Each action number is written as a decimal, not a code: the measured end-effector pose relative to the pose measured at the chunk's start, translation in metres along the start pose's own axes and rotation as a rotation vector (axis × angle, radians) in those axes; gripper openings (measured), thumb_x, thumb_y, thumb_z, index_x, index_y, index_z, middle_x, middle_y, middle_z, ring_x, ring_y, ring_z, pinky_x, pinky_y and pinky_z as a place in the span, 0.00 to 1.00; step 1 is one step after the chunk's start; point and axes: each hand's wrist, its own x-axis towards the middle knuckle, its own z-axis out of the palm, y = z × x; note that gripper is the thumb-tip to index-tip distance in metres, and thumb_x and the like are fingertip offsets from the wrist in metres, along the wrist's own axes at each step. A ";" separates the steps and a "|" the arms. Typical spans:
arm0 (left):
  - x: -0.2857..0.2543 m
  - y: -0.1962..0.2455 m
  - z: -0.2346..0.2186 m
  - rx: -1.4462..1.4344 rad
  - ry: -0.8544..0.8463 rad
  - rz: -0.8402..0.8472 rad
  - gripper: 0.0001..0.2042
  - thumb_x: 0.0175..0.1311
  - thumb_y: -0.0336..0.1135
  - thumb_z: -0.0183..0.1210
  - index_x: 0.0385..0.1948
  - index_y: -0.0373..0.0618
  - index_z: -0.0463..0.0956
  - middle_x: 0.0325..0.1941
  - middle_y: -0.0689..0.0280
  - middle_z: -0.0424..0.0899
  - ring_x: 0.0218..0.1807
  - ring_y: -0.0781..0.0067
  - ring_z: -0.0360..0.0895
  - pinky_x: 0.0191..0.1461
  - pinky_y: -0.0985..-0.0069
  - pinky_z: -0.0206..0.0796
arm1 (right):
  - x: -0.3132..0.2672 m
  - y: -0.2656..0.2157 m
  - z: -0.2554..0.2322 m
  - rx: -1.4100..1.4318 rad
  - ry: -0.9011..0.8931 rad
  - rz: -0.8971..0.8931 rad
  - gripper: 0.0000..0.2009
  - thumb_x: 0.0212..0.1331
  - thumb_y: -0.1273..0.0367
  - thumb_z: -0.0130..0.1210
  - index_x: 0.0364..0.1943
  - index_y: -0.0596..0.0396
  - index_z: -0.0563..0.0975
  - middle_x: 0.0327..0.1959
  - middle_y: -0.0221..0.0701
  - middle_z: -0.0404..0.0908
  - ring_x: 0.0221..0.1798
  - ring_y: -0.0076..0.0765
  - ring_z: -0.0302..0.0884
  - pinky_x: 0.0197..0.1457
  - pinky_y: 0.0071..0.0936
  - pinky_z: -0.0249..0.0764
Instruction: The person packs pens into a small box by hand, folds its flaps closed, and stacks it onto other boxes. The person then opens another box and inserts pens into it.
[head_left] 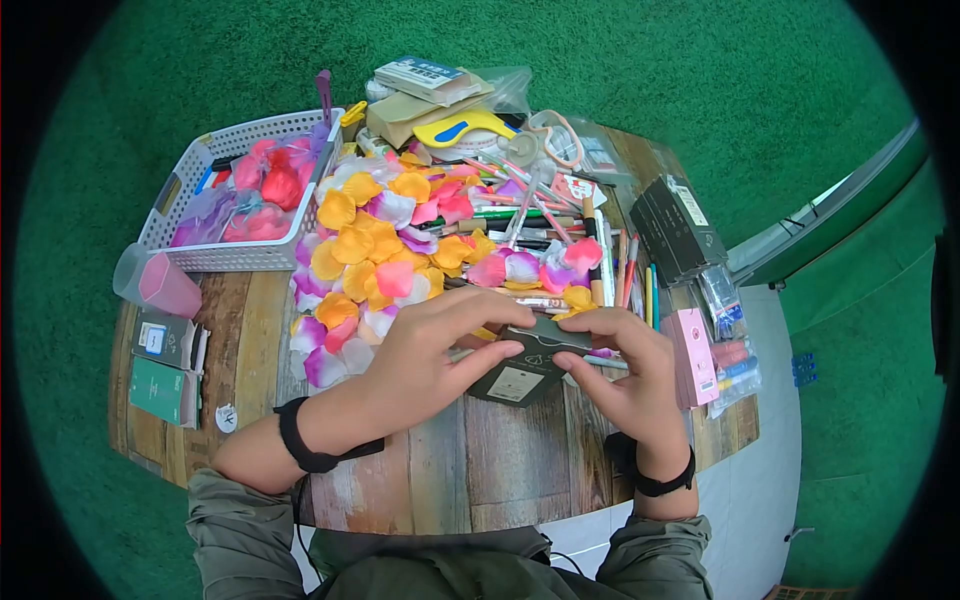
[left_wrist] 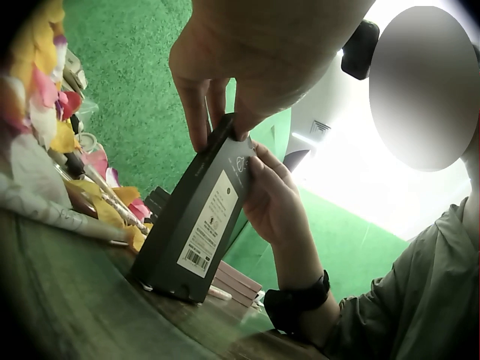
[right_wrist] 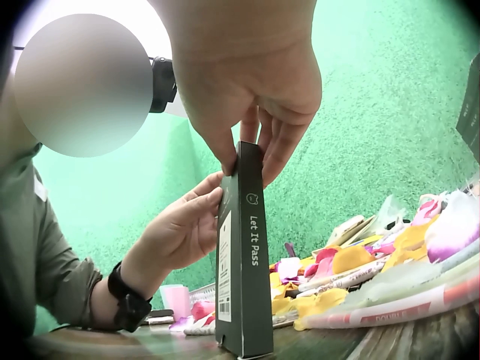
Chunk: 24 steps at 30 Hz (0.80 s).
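A dark grey box with a white barcode label stands upright on the wooden table in front of the person. The left hand pinches its top edge on the left, thumb on the near face and fingers behind. On the other side, the right hand pinches the top right corner the same way. In the left wrist view the box leans in the picture, its label toward the person. The right wrist view shows the narrow side of the box, printed "Let It Pass".
Petals and pens lie behind the box. A white basket with coloured bags is at the back left, cups and small boxes at the left. Dark boxes and a pink box stand right.
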 end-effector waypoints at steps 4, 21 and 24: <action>0.000 0.006 0.002 -0.077 -0.016 -0.194 0.29 0.58 0.25 0.65 0.62 0.46 0.66 0.49 0.57 0.82 0.49 0.67 0.82 0.50 0.72 0.77 | 0.000 -0.001 0.001 -0.030 0.035 0.007 0.14 0.51 0.76 0.67 0.44 0.58 0.81 0.42 0.34 0.84 0.42 0.33 0.83 0.44 0.25 0.79; 0.032 -0.030 -0.007 -0.470 -0.075 -0.426 0.30 0.58 0.25 0.65 0.62 0.46 0.61 0.53 0.57 0.79 0.55 0.71 0.77 0.53 0.74 0.72 | 0.004 0.018 -0.028 0.377 0.235 0.258 0.25 0.54 0.83 0.53 0.58 0.58 0.64 0.43 0.35 0.74 0.39 0.21 0.75 0.43 0.20 0.73; 0.058 -0.030 0.003 -0.516 0.041 -0.490 0.29 0.60 0.28 0.65 0.62 0.46 0.61 0.52 0.57 0.80 0.54 0.71 0.77 0.53 0.73 0.71 | 0.005 0.024 -0.036 0.357 0.244 0.313 0.26 0.56 0.83 0.52 0.61 0.58 0.63 0.45 0.36 0.76 0.40 0.21 0.77 0.42 0.18 0.74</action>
